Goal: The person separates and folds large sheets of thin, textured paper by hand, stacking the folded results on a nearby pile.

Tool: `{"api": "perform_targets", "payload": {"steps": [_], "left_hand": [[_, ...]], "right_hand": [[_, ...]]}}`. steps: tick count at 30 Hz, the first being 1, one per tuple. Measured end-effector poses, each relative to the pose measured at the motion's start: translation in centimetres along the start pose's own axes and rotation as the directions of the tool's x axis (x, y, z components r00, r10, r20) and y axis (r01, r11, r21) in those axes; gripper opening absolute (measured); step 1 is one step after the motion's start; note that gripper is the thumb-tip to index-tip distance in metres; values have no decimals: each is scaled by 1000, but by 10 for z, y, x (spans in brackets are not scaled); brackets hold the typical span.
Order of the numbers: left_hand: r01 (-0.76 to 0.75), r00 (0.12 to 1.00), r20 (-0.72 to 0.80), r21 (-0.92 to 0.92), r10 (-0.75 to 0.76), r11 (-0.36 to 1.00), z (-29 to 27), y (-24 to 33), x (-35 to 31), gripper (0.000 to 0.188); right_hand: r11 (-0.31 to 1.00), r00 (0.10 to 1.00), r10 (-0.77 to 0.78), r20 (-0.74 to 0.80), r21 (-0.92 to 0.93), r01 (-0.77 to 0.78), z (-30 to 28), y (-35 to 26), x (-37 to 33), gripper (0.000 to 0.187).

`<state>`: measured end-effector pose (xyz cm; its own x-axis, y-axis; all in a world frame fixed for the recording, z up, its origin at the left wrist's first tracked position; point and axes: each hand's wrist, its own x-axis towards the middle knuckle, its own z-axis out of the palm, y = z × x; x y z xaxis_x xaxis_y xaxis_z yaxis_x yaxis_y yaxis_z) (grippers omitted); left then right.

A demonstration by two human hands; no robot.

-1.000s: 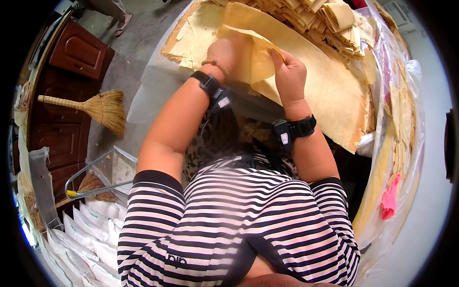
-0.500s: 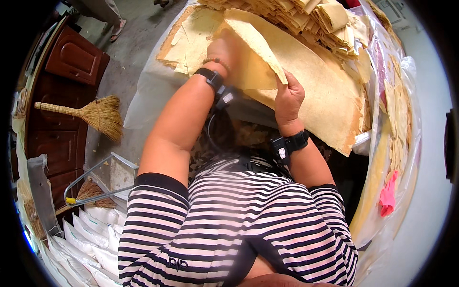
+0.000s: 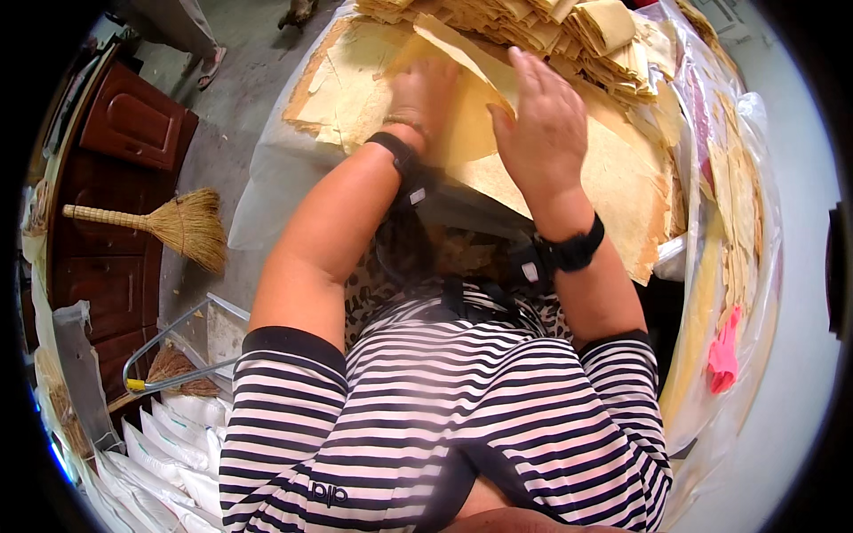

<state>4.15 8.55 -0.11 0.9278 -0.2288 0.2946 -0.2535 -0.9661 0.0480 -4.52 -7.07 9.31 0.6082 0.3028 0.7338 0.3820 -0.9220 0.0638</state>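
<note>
Across the work surface lies a large, thin tan sheet (image 3: 613, 191), like dry flatbread, with ragged brown edges. Part of it is folded over, and the flap's edge (image 3: 458, 46) stands up between my hands. My left hand (image 3: 425, 93) rests on the sheet left of that flap, fingers stretched forward and slightly blurred. Just right of the flap is my right hand (image 3: 546, 129), its fingers straight and its thumb apart, close to the flap's corner. Whether the right palm touches the sheet is hidden. Neither hand grips anything.
Folded tan sheets (image 3: 524, 31) are piled at the far side, with plastic film (image 3: 275, 191) hanging off the left edge. A broom (image 3: 191, 222) and brown cabinets (image 3: 133, 107) stand left, above white sacks (image 3: 178, 444). A pink cloth (image 3: 724, 355) lies right. Another person's foot (image 3: 211, 69) shows far left.
My right hand has let go of the flap's corner, opened, and moved up and slightly right. The raised flap has sunk lower. My left hand has stayed nearly in place.
</note>
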Motion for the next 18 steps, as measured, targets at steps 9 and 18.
{"api": "perform_targets", "payload": {"steps": [9, 18], "left_hand": [[-103, 965, -233, 96, 123, 990, 11, -18, -2, 46], [-62, 994, 94, 27, 59, 998, 3, -25, 2, 49]], "right_hand": [[861, 891, 373, 260, 260, -436, 5, 12, 0, 35], [128, 536, 792, 293, 778, -615, -5, 21, -45, 38]]}}
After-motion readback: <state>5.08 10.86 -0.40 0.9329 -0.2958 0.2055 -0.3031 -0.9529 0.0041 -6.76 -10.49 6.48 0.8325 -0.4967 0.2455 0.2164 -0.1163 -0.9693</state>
